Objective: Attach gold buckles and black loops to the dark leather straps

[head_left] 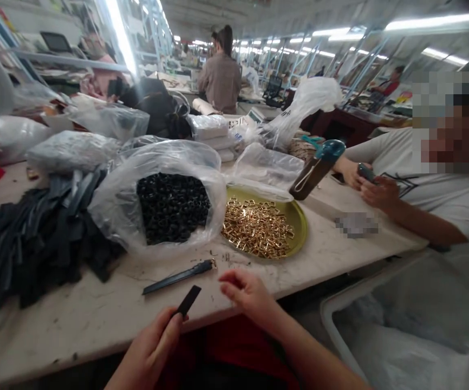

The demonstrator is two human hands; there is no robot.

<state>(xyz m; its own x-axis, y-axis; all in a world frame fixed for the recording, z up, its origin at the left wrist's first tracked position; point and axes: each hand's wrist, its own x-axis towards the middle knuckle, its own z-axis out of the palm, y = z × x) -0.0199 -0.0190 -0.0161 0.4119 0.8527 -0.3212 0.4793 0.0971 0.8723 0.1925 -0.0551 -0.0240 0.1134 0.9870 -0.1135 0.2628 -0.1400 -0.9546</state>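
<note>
My left hand (155,342) is closed on a short, flat black strap (189,300), whose end sticks up past the thumb and fingers. Just to the right, above the table edge, my right hand (247,295) is loosely curved with thumb and fingers apart, and nothing shows between them. Beyond both hands lies another black strap (177,276) with a small gold buckle (213,264) at its right end. A yellow-green round tray (299,230) holds a heap of gold metal buckles (259,227). Beside it, an open clear plastic bag (112,211) contains many small black loops (173,208).
Dark straps (43,233) are piled at the table's left. A bottle with a blue lid (319,168) leans behind the tray. At right, a co-worker's hands (375,187) hold a phone (366,172). A white bin (336,325) stands below the table edge.
</note>
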